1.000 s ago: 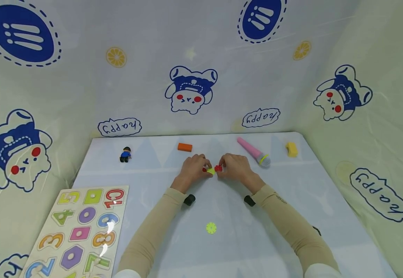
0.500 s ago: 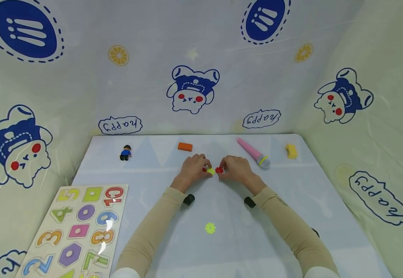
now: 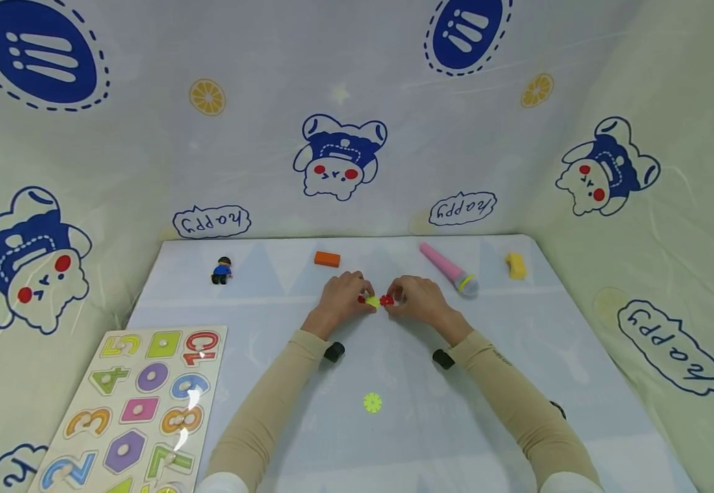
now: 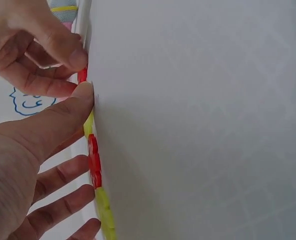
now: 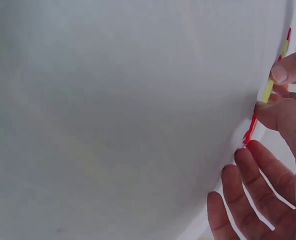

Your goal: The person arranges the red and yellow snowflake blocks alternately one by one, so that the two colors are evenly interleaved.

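Observation:
Over the middle of the table my left hand [image 3: 342, 301] pinches a row of interlocking toy discs. In the left wrist view a yellow-green disc [image 4: 89, 125], a red disc [image 4: 94, 162] and another yellow-green one [image 4: 106, 214] run edge-on in a line along the fingers. My right hand [image 3: 417, 301] pinches a red notched disc [image 3: 386, 300] between thumb and fingertips. Its rim meets the edge of the yellow-green disc [image 3: 372, 302] at the row's end. The right wrist view has the right hand's other fingers [image 5: 232, 182] spread out. Fingertips cover parts of the discs.
A loose yellow-green disc [image 3: 372, 402] lies nearer the front. Along the back are a toy figure [image 3: 222, 270], an orange block [image 3: 327, 259], a pink toy microphone [image 3: 449, 269] and a yellow block [image 3: 515, 266]. A number puzzle board [image 3: 137, 370] lies at the left.
The red disc in the right hand has shifted slightly and now sits against the yellow-green disc's edge. Both hands otherwise stay in place.

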Demonstrator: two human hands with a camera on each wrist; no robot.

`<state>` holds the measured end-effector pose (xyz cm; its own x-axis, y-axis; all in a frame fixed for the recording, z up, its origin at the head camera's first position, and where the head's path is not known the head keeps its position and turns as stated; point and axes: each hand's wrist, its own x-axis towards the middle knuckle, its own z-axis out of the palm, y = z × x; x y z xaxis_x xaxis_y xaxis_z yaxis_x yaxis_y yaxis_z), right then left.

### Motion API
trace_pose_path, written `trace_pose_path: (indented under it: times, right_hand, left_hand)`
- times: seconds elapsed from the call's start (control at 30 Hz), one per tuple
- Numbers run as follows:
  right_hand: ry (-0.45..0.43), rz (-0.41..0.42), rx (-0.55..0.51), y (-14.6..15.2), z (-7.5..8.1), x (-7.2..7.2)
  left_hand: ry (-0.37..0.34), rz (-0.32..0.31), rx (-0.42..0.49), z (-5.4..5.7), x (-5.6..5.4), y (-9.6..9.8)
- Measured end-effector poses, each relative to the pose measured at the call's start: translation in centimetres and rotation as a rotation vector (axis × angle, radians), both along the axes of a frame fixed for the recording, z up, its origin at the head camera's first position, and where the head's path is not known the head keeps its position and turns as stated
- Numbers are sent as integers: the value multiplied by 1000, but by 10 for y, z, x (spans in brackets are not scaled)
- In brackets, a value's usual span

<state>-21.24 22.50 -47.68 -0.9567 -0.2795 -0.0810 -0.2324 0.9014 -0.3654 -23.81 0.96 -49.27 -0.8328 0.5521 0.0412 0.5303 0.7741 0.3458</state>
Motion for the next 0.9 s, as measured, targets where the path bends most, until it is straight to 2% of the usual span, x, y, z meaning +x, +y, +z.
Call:
trace_pose_path:
  times: [0.17, 0.33, 0.53, 0.63, 0.77, 0.9]
  right_hand:
    - [-14, -3, -19, 3, 5, 19]
    - [-40, 31, -59, 5, 7, 56]
    - [-16, 186, -120, 1, 3, 104]
    - [-42, 242, -161, -2, -1, 124]
    - [-95, 263, -178, -8, -4, 143]
    - [-113, 297, -149, -14, -7, 152]
  left_hand:
    - [-17, 2, -17, 3, -1, 1]
    - [-55, -10, -45, 1, -2, 7]
    - [-80, -28, -26, -3, -1, 19]
    - [-87, -28, -13, -3, 0, 24]
    - [-65, -26, -22, -2, 2, 26]
    - [-43, -26, -15, -2, 3, 27]
